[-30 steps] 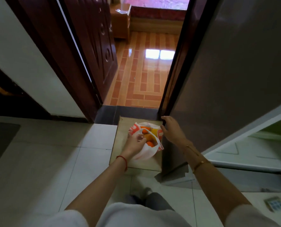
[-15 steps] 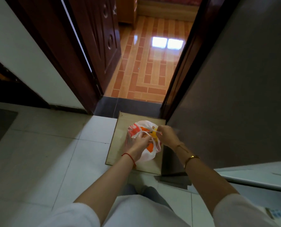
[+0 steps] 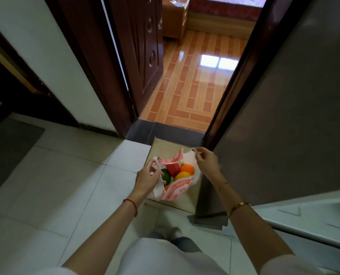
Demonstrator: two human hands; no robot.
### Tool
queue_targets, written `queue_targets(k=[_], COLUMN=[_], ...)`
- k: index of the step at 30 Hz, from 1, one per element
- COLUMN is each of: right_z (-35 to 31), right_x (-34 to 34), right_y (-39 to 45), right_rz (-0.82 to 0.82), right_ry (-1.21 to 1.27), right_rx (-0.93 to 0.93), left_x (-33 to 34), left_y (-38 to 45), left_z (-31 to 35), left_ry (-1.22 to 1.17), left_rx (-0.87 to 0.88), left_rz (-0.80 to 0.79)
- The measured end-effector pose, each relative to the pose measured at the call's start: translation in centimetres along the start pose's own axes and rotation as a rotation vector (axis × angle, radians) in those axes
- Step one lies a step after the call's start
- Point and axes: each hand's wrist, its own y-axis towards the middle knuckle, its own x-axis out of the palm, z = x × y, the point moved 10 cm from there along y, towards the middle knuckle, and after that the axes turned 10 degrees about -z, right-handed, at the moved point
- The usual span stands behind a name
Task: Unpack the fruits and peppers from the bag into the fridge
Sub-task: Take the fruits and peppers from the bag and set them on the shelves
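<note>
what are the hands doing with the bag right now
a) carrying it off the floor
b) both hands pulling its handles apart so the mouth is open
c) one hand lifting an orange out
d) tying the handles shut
b: the left hand and right hand each pinch a handle of the bag, spread wide, so the orange shows inside.

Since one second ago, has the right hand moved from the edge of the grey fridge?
Yes. The right hand left the grey fridge side and now pinches the white-and-red plastic bag's handle, leftwards.
</note>
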Motion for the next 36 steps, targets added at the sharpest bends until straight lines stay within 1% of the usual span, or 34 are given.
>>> queue_targets(k=[4, 6, 11, 14, 19, 24, 28, 34, 36], right_z=[0.7, 1.0, 1.1, 0.7, 0.8, 1.0, -0.1, 1.0, 1.6], right_x=[0.8, 1.3, 2.0, 2.0, 1.5, 0.6, -0.7, -3.6, -4.8], right_y=[-3.1, -5.1, -10.1, -13.7, -19.0, -25.2, -31.1, -39.2, -41.7], right_rz=[-0.032, -0.057, -0.097, -0.08, 0.054, 0.151, 0.231, 0.384, 0.433], right_ry=[0.107, 0.135, 0.184, 0.166, 0.096, 0.136, 0.217, 0.34, 0.385], right_rx=[0.02, 0.026, -0.007, -0.04, -0.057, -0.068, -0.102, -0.059, -0.046], left_x=[-2.4, -3.0, -3.4, -3.1, -2.6, -1.7, 0.0, 4.5, 6.2], left_y=[-2.8, -4.4, -8.6, -11.2, -15.6, -19.4, -22.6, -26.6, -27.8], left_z=[1.0, 1.8, 2.7, 2.7, 2.3, 2.0, 3.4, 5.6, 6.4], left_ry=[0.174, 0.271, 0.401, 0.438, 0.472, 0.449, 0.533, 0.611, 0.6], left_rx=[-0.002, 0.023, 0.084, 0.12, 0.191, 0.263, 0.368, 0.502, 0.548], left_rz=[0.109, 0.132, 0.139, 0.131, 0.114, 0.078, 0.055, -0.056, -0.102])
